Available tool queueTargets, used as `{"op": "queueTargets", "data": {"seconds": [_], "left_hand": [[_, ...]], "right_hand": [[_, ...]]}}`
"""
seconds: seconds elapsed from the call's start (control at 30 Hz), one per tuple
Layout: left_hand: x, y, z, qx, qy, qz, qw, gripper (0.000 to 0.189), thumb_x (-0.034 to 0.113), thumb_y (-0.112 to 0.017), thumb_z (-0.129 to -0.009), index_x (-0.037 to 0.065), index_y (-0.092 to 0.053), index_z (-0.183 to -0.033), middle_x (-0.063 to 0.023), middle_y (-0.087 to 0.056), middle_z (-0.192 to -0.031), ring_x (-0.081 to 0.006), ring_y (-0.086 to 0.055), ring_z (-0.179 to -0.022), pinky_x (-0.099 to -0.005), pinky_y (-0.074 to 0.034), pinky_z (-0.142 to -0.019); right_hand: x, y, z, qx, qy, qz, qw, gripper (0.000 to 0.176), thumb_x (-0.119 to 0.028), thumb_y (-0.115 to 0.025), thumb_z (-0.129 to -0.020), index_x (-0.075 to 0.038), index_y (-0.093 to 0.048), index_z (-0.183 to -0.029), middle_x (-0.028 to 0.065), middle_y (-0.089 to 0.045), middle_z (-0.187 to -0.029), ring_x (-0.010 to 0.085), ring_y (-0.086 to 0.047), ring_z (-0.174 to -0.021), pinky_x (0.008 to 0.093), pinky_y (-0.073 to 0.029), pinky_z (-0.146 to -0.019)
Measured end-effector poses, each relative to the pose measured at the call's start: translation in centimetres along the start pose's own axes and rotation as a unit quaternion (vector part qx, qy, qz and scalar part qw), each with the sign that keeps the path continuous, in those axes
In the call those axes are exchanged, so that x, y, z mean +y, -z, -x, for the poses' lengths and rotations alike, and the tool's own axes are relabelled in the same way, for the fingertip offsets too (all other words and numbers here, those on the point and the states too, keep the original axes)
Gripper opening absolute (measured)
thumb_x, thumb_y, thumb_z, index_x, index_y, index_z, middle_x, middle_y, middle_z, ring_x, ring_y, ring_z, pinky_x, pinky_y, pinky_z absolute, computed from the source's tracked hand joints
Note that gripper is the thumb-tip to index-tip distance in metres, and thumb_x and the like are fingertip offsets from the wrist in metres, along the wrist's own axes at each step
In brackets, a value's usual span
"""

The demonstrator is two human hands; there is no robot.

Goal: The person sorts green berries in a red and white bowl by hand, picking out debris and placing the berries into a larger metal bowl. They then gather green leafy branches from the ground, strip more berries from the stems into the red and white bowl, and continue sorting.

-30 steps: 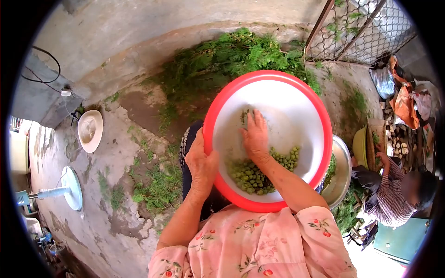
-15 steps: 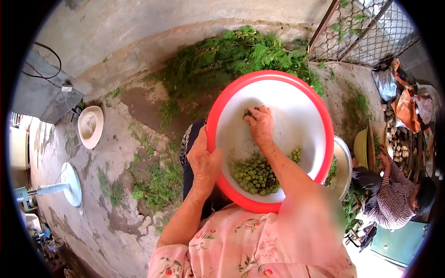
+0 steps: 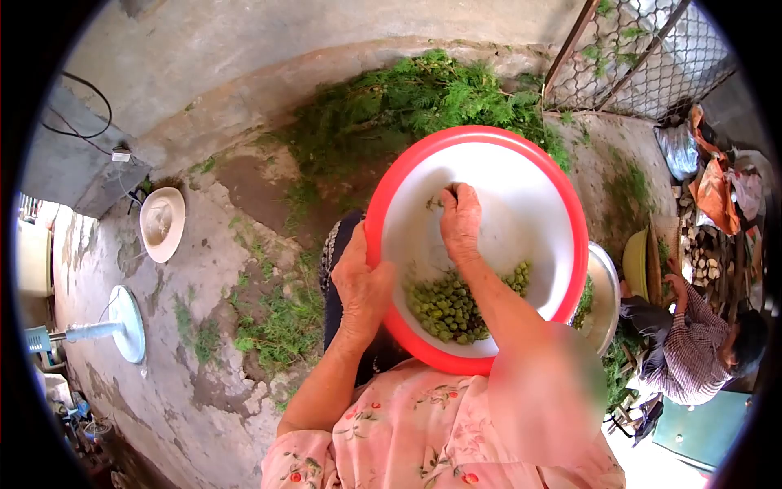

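A large white basin with a red rim (image 3: 476,136) is tilted on the lap. Many small green pods or fruits (image 3: 448,308) lie heaped in its lower part. My left hand (image 3: 358,285) grips the basin's left rim, fingers wrapped round it. Inside the basin, my right hand (image 3: 461,213) is over the upper inner wall with its fingers bent together; what they hold, if anything, is too small to name. Thin green bits (image 3: 433,203) lie on the white wall just left of its fingertips.
Cut green branches (image 3: 440,90) lie along the wall. A hat (image 3: 162,225) and a fan (image 3: 126,323) are at the left. Right of the basin is a metal bowl (image 3: 603,297); beyond it another person (image 3: 692,350) sits beside a yellow-green basin (image 3: 635,265).
My right hand has turned and its fingers have drawn together, slightly right of the green bits, which now show on the basin wall. My left hand keeps its grip on the rim.
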State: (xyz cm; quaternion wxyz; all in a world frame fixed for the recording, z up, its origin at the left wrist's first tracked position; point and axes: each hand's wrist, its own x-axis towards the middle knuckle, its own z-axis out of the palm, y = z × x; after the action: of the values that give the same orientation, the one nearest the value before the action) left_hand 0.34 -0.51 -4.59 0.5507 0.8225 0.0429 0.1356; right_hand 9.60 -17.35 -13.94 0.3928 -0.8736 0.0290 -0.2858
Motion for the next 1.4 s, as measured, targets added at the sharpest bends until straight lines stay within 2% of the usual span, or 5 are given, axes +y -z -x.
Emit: {"op": "queueTargets", "data": {"seconds": [0.3, 0.67, 0.9, 1.0, 1.4], "left_hand": [[-3.3, -0.2, 0.2, -0.045, -0.020, -0.023, 0.999, 0.041, 0.004, -0.057, -0.074, 0.006, -0.058, -0.115, -0.0184, -0.065, -0.092, -0.0340, -0.065, -0.083, -0.0357, -0.050, -0.073], [-0.8, -0.2, -0.2, -0.004, -0.008, 0.035, 0.999, 0.048, -0.004, -0.046, -0.069, 0.002, -0.056, -0.116, -0.0056, -0.063, -0.086, -0.0109, -0.055, -0.077, -0.0246, -0.047, -0.073], [-0.3, -0.3, -0.2, -0.014, -0.013, 0.000, 1.000, 0.045, 0.000, -0.053, -0.071, 0.006, -0.056, -0.116, -0.0172, -0.064, -0.096, -0.0327, -0.064, -0.087, -0.0342, -0.049, -0.078], [-0.1, -0.3, 0.0, -0.010, 0.004, 0.034, 0.999, 0.048, -0.004, -0.047, -0.070, 0.002, -0.056, -0.116, -0.0062, -0.063, -0.090, -0.0115, -0.056, -0.079, -0.0246, -0.047, -0.075], [-1.1, -0.5, -0.1, -0.004, -0.025, -0.010, 1.000, 0.049, -0.003, -0.048, -0.070, 0.002, -0.056, -0.118, -0.0068, -0.064, -0.088, -0.0122, -0.058, -0.077, -0.0252, -0.048, -0.073]], "right_hand": [[-15.7, -0.2, -0.7, -0.125, 0.319, -0.087, 0.935, 0.040, 0.005, -0.055, -0.065, -0.001, -0.063, -0.104, 0.0139, -0.062, -0.105, 0.0313, -0.057, -0.102, 0.0387, -0.047, -0.086], [-3.1, 3.0, 1.7, -0.207, 0.109, 0.209, 0.950, 0.058, -0.020, -0.064, -0.083, -0.003, -0.042, -0.134, 0.0236, -0.024, -0.146, 0.0413, -0.021, -0.137, 0.0527, -0.020, -0.110], [-1.2, 2.5, 3.3, -0.176, 0.139, 0.230, 0.947, 0.069, -0.030, -0.072, -0.074, -0.003, -0.045, -0.132, 0.0190, -0.032, -0.144, 0.0387, -0.027, -0.135, 0.0549, -0.021, -0.109], [-0.3, 3.1, 2.8, -0.158, 0.094, 0.178, 0.967, 0.063, -0.027, -0.070, -0.078, -0.005, -0.047, -0.132, 0.0161, -0.034, -0.144, 0.0360, -0.027, -0.134, 0.0498, -0.021, -0.110], [0.6, 2.5, 2.1, -0.050, 0.072, 0.214, 0.973, 0.037, -0.020, -0.071, -0.070, -0.010, -0.064, -0.105, 0.0074, -0.054, -0.106, 0.0309, -0.047, -0.103, 0.0433, -0.036, -0.088]]}}
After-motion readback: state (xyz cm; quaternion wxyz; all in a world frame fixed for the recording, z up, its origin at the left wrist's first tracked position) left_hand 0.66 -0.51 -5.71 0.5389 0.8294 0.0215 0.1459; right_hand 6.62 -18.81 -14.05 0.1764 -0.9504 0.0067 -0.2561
